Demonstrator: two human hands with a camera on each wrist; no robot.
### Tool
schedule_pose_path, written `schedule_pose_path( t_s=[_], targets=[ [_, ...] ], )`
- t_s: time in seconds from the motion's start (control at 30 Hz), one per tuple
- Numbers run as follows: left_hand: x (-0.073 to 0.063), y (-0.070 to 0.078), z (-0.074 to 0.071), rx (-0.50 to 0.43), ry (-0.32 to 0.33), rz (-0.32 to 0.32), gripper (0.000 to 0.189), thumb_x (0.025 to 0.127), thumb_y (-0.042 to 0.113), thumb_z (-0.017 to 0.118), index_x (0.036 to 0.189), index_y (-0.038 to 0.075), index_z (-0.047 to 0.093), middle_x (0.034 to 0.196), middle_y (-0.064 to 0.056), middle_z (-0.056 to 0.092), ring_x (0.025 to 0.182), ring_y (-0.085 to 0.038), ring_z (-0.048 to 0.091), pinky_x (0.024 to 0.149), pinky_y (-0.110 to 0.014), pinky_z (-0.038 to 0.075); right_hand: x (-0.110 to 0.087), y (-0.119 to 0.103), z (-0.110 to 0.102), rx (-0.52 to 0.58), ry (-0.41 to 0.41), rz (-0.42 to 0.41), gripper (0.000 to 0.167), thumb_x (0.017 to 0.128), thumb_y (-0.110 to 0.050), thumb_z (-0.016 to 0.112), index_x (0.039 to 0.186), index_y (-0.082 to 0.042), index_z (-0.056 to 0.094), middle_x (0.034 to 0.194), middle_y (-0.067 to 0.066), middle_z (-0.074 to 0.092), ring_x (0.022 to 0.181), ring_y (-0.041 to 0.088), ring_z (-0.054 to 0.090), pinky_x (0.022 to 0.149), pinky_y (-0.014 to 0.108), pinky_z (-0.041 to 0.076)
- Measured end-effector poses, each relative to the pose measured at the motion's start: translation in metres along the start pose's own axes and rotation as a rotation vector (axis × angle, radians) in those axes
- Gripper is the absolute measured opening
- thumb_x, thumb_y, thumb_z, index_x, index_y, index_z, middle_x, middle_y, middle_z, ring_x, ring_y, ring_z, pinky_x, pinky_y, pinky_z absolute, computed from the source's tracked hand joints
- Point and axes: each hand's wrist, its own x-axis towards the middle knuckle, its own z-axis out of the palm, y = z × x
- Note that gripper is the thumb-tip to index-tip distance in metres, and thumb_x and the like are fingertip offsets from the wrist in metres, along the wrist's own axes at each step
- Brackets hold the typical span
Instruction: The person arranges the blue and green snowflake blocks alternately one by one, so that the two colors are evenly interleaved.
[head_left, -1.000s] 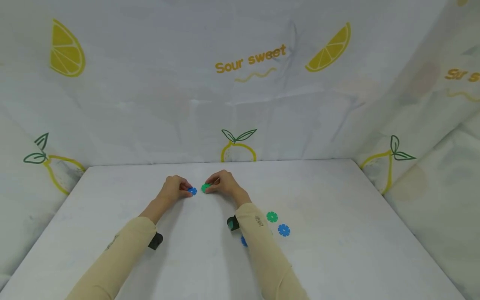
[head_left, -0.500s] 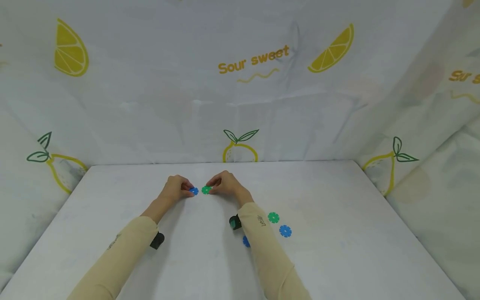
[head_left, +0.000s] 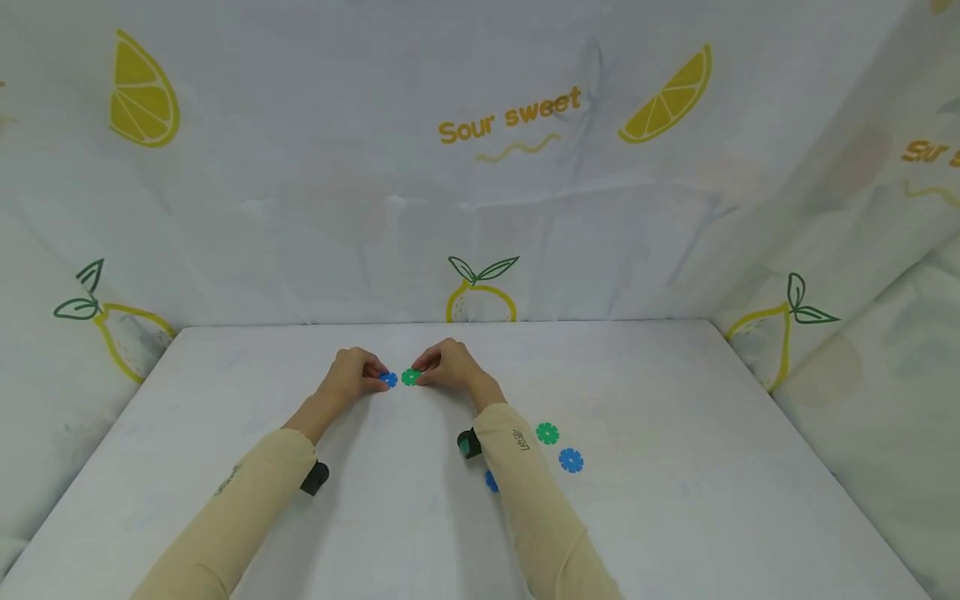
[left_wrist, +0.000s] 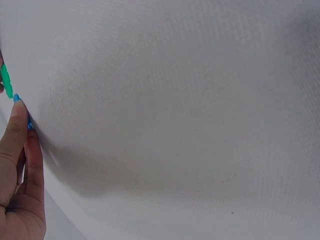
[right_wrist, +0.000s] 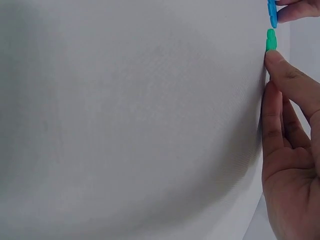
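My left hand (head_left: 349, 372) pinches a blue notched disc (head_left: 390, 379), a snowflake-shaped building piece, between thumb and fingers. Facing it, my right hand (head_left: 450, 367) pinches a green notched disc (head_left: 410, 377) by its right edge. A small gap separates the two discs in the head view. Seen edge-on in the right wrist view, the green disc (right_wrist: 271, 40) lines up close to the blue disc (right_wrist: 272, 14). The left wrist view catches the blue disc (left_wrist: 30, 123) mostly behind my thumb, with the green disc (left_wrist: 6, 81) just beyond.
On the white table (head_left: 675, 517), right of my right forearm, lie a loose green disc (head_left: 547, 433) and a loose blue disc (head_left: 571, 460). Another blue disc (head_left: 491, 481) is partly hidden by the right sleeve. A lemon-print cloth (head_left: 337, 208) hangs behind the table's far edge.
Both hands keep their grip on the discs and stay nearly in place. The whole head view has shifted slightly; the gap between the discs looks about the same.
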Motion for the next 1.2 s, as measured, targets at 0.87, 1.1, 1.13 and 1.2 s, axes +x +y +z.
schedule_pose_path(
  t_s=[0.87,1.1,1.13,1.2],
  targets=[
    [0.001,-0.009,-0.007,-0.023,-0.034,-0.069,0.028,0.080,0.015,0.079,0.102,0.000,0.072,0.104,-0.015,0.068,0.096,-0.028,0.058,0.087,-0.043,0.048,0.001,-0.005,0.003,0.006,0.011,0.016,0.021,0.080,-0.007,0.078,0.099,-0.004,0.071,0.095,0.005,0.071,0.081,0.012,0.063,0.077,0.022,0.050],
    [-0.001,-0.010,-0.007,-0.046,-0.023,-0.062,0.029,0.080,0.014,0.079,0.105,0.000,0.071,0.105,-0.015,0.068,0.096,-0.028,0.058,0.088,-0.041,0.048,0.000,-0.006,0.002,0.010,0.003,0.025,0.021,0.080,-0.006,0.077,0.100,-0.003,0.071,0.096,0.006,0.071,0.082,0.013,0.063,0.078,0.022,0.051],
    [-0.001,-0.010,-0.007,-0.049,-0.024,-0.058,0.030,0.080,0.014,0.079,0.105,0.000,0.071,0.106,-0.015,0.068,0.097,-0.028,0.058,0.089,-0.041,0.048,0.000,-0.006,0.002,0.011,0.001,0.024,0.021,0.080,-0.006,0.077,0.100,-0.002,0.071,0.096,0.006,0.071,0.082,0.012,0.063,0.078,0.022,0.051],
    [-0.001,-0.011,-0.008,-0.058,-0.026,-0.044,0.031,0.080,0.013,0.078,0.107,-0.001,0.071,0.107,-0.016,0.068,0.099,-0.029,0.059,0.090,-0.041,0.048,0.000,-0.006,0.002,0.014,-0.003,0.017,0.021,0.080,-0.006,0.077,0.100,-0.002,0.071,0.096,0.006,0.071,0.082,0.013,0.063,0.078,0.022,0.051]
  ],
)
